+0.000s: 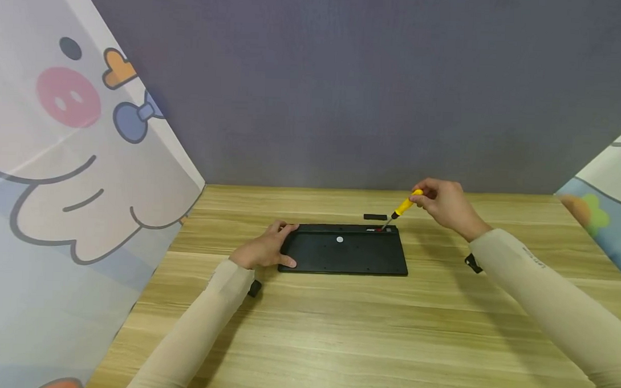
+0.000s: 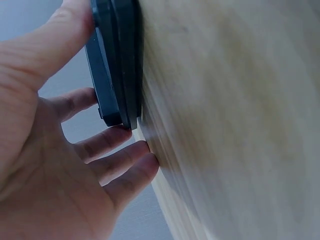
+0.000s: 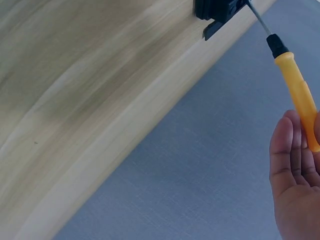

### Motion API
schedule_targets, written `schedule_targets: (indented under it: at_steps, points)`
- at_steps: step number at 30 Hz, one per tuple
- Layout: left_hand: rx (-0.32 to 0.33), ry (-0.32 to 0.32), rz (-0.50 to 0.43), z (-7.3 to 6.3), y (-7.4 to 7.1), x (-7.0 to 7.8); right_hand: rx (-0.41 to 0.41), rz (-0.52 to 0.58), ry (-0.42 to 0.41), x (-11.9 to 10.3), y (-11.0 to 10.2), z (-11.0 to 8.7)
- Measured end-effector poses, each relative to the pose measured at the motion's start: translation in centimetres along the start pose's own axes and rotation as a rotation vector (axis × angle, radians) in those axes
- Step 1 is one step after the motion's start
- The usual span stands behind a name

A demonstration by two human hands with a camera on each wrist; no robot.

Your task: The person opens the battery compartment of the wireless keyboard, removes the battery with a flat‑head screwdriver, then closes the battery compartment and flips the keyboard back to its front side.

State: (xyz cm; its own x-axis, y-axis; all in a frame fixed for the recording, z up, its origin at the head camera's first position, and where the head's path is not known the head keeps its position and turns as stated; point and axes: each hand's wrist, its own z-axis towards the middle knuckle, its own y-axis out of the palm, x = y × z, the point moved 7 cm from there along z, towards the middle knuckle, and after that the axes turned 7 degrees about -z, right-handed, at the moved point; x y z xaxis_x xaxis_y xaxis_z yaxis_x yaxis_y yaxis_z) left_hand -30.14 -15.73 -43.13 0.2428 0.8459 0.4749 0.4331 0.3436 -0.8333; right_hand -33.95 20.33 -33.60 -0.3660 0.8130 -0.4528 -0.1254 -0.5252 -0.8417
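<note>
A black keyboard (image 1: 346, 255) lies underside up on the table, a round white sticker near its middle. My left hand (image 1: 264, 248) holds its left end, thumb by the near corner and fingers at the far one; in the left wrist view the fingertips (image 2: 116, 134) meet the keyboard's edge. My right hand (image 1: 446, 204) pinches the yellow handle of a screwdriver (image 1: 404, 206). The tool slants down to the left, its tip in an uncovered battery compartment (image 1: 378, 230) at the far right of the keyboard, where something red shows.
Just beyond the keyboard lies a small black battery cover (image 1: 375, 217). A grey wall (image 1: 375, 105) rises behind the wooden table (image 1: 336, 332). Cartoon-printed panels (image 1: 85, 180) stand at the left and right sides.
</note>
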Motion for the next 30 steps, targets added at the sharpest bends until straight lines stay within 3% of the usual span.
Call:
schedule_targets:
  at_steps: [16, 30]
  points:
    - [-0.005, 0.006, 0.001, -0.1, -0.1, 0.1, -0.045, 0.091, 0.068, 2.6, 1.0, 0.2]
    - [-0.018, 0.013, -0.012, -0.1, 0.0, 0.0, -0.032, 0.078, 0.130, 4.0, 1.0, -0.5]
